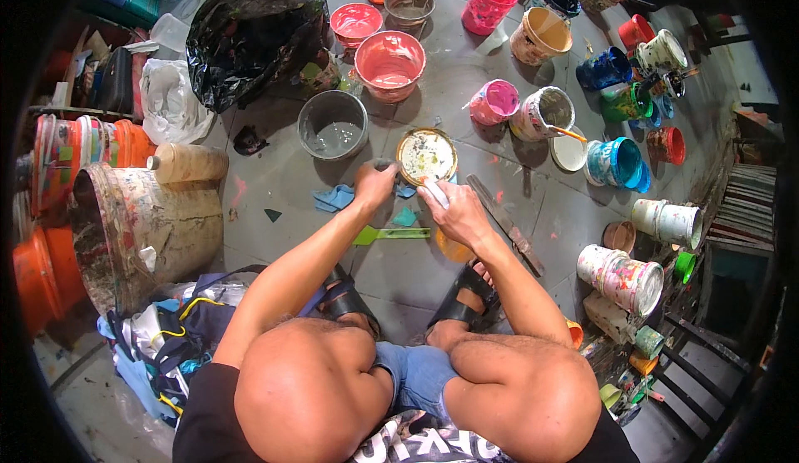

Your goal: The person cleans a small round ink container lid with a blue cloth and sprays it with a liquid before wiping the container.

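Observation:
A round tin [427, 156] with a yellowish rim and a white, paint-specked top stands on the floor between and just beyond my hands. My left hand [376, 181] is closed at its left edge; something small and dark shows at the fingertips, too unclear to name. At the tin's near side, my right hand [459, 213] is closed round a small whitish object [434, 193], mostly hidden by the fingers. Below the hands lie a lime-green flat tool [393, 235], a blue cloth [334, 198] and a teal scrap [405, 216]. A yellow-orange round thing [452, 248] is partly covered by my right forearm.
Ahead stand a grey bucket [333, 126] and a pink paint tub [390, 65]. A black plastic bag [258, 38] is at far left, above a large stained drum [158, 230]. Several paint pots crowd the right, including a blue one [614, 161]. A long flat strip [504, 223] lies beside my right hand.

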The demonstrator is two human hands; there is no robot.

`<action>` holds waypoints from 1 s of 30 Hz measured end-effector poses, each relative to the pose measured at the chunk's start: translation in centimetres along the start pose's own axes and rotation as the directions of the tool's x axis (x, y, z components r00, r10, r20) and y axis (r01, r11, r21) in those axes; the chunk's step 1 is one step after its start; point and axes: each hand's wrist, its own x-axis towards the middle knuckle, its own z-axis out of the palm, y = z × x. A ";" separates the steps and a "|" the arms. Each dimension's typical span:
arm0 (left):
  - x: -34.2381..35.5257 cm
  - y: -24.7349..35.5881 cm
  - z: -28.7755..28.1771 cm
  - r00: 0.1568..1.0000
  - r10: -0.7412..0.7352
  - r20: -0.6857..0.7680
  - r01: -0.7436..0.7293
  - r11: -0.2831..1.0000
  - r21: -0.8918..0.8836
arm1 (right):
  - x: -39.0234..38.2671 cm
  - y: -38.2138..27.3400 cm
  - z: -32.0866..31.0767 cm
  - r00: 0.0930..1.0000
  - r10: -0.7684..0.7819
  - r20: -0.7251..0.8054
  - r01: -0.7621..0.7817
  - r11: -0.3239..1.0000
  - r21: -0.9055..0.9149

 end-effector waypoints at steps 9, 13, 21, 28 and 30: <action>-0.7 4.2 0.6 0.984 -0.005 0.178 0.056 0.958 -0.281 | -1.0 0.1 -1.6 0.999 -0.014 -0.036 0.011 0.997 -0.082; -1.7 6.5 0.1 0.975 0.152 0.162 -0.123 0.976 -0.177 | -2.6 -1.0 -4.2 0.991 0.118 -0.059 -0.105 0.975 0.196; -4.0 4.1 -0.1 0.461 0.833 0.305 -0.798 0.240 0.552 | -4.6 -0.3 -6.2 0.981 -0.196 0.002 0.187 0.930 -0.316; -3.6 1.5 0.5 0.320 0.817 0.479 -0.839 0.009 0.544 | -3.7 -0.9 -4.5 0.975 0.221 -0.011 -0.221 0.974 -0.042; -3.8 1.5 0.3 0.277 0.814 0.510 -0.848 -0.043 0.528 | -3.6 -0.4 -4.3 0.987 0.137 -0.081 -0.135 0.990 0.027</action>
